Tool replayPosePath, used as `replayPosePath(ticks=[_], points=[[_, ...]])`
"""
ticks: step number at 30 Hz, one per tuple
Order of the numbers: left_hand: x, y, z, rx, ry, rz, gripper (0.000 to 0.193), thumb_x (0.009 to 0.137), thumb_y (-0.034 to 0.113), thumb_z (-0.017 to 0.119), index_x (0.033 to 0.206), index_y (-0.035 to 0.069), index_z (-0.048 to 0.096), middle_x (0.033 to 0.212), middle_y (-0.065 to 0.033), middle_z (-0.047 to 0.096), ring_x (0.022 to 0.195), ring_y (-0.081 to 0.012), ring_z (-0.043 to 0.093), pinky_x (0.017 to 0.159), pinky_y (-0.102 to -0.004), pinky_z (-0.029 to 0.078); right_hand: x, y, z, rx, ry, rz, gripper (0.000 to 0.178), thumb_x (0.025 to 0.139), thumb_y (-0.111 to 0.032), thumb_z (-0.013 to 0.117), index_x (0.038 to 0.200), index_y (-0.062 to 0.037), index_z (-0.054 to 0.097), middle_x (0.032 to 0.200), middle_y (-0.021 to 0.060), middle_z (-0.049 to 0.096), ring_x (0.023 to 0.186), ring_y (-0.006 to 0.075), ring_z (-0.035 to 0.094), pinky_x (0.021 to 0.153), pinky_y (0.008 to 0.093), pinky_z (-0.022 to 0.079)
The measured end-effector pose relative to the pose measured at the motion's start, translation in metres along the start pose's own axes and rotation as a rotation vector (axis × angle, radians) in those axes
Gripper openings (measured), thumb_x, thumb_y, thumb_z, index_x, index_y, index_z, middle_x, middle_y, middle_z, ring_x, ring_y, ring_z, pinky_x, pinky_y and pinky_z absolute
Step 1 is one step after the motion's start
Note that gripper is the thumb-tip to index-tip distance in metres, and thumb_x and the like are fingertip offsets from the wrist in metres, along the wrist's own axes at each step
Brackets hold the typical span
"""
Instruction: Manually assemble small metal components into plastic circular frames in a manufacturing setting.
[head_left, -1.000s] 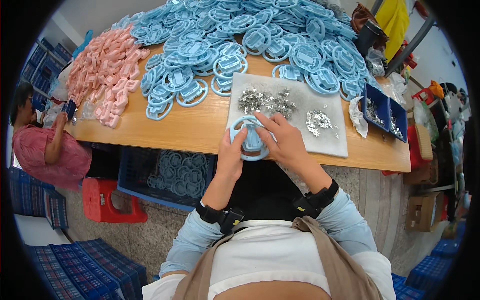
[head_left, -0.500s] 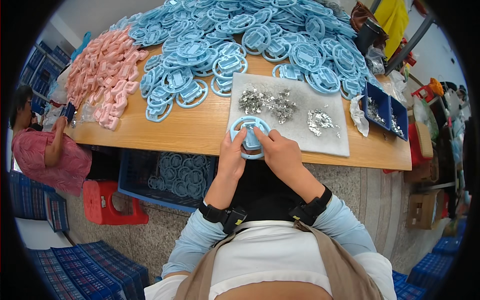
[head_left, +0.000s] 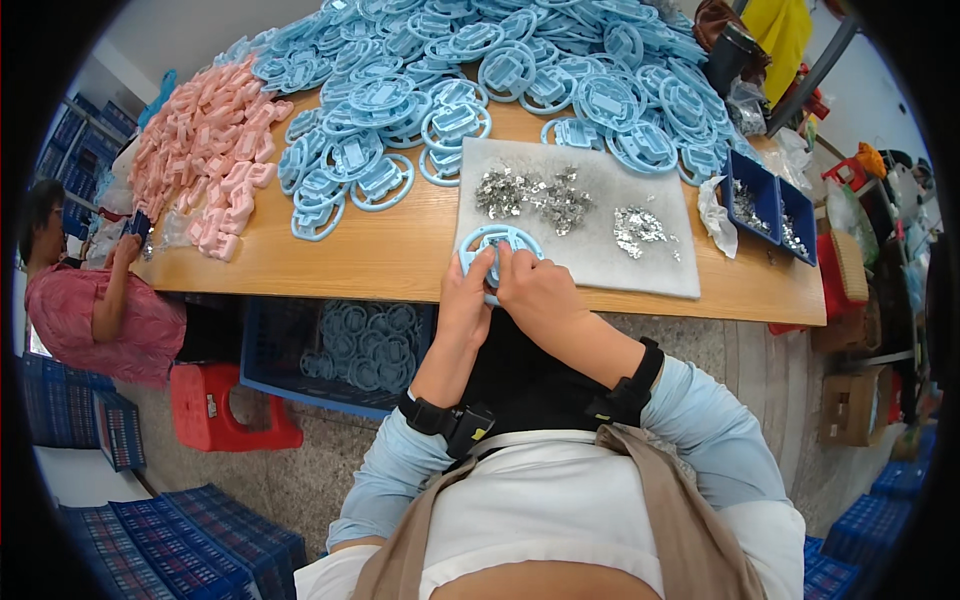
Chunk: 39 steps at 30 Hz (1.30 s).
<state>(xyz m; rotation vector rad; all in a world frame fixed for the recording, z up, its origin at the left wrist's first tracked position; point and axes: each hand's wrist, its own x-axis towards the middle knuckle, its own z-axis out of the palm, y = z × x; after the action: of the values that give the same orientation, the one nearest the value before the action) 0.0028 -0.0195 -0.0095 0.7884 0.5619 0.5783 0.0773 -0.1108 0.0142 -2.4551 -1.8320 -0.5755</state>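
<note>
A light blue plastic steering-wheel-shaped part (head_left: 503, 232) is held at the table's front edge, over the near left corner of a whitish mat (head_left: 620, 275). My left hand (head_left: 464, 300) grips its left side, thumb on top. My right hand (head_left: 540, 290) is closed over its right side, fingers pressed on the middle; they hide whatever lies beneath them. Just beyond, small silvery metal pieces (head_left: 563, 208) lie in heaps on the mat, with a separate small heap of brighter metal pieces (head_left: 640, 230) to the right.
A big pile of blue wheel parts (head_left: 385, 95) covers the table's back; pink plastic parts (head_left: 205, 140) lie left. Blue bins (head_left: 765, 205) with metal pieces stand right. Below are a blue crate (head_left: 300, 385) and a red stool (head_left: 225, 410). Another person (head_left: 100, 310) works at far left.
My right hand has shifted left over the wheel part, covering more of its middle. The far-left person's hands have risen slightly.
</note>
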Motion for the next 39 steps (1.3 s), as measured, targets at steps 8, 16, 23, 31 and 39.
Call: replayPosePath(ticks=[8,16,23,31,39], points=[[-0.016,0.008,0.015,-0.102,-0.033,0.044,0.028,0.086,0.021,0.059,0.109,0.006,0.053,0.099,-0.0035,0.059,0.088,-0.0138,0.06,0.071,-0.0306,0.054,-0.018,0.048,-0.008,0.932,0.273,0.325,0.032,0.08,-0.005,0.057,0.112,-0.0018,0.058,0.077,0.0086,0.059,0.056,0.0123,0.055,0.052,0.0246,0.044],[-0.021,0.008,0.02,0.089,-0.154,-0.244,0.037,0.084,0.028,0.061,0.11,0.002,0.054,0.097,-0.0065,0.062,0.087,-0.0147,0.062,0.074,-0.0298,0.052,-0.037,0.072,-0.007,1.28,0.206,0.365,0.025,0.083,-0.002,0.053,0.107,0.0019,0.059,0.079,0.0087,0.059,0.065,0.0113,0.05,0.059,0.0246,0.041],[-0.012,0.005,0.031,0.07,-0.174,-0.261,0.035,0.084,0.027,0.062,0.108,0.003,0.055,0.097,-0.007,0.063,0.089,-0.0156,0.062,0.075,-0.03,0.052,-0.05,0.085,-0.014,1.24,0.206,0.324,0.026,0.082,-0.001,0.054,0.107,0.0015,0.059,0.077,0.0082,0.057,0.063,0.0119,0.048,0.058,0.0234,0.039],[-0.011,-0.006,0.039,0.039,-0.03,-0.197,0.028,0.082,0.021,0.065,0.101,0.003,0.058,0.087,-0.0067,0.064,0.076,-0.0143,0.064,0.066,-0.0275,0.054,-0.062,0.074,0.0,1.446,0.143,0.494,0.029,0.084,-0.006,0.056,0.112,0.0003,0.058,0.073,0.0006,0.057,0.061,0.0054,0.045,0.054,0.0209,0.038],[-0.013,-0.01,0.034,0.162,0.048,-0.016,0.026,0.082,0.021,0.065,0.097,0.0,0.059,0.085,-0.0066,0.064,0.071,-0.0121,0.062,0.061,-0.0246,0.052,-0.011,0.125,0.033,1.057,0.137,0.252,0.017,0.076,-0.011,0.059,0.09,-0.0045,0.067,0.084,0.0138,0.065,0.066,0.0216,0.062,0.059,0.0283,0.047]])
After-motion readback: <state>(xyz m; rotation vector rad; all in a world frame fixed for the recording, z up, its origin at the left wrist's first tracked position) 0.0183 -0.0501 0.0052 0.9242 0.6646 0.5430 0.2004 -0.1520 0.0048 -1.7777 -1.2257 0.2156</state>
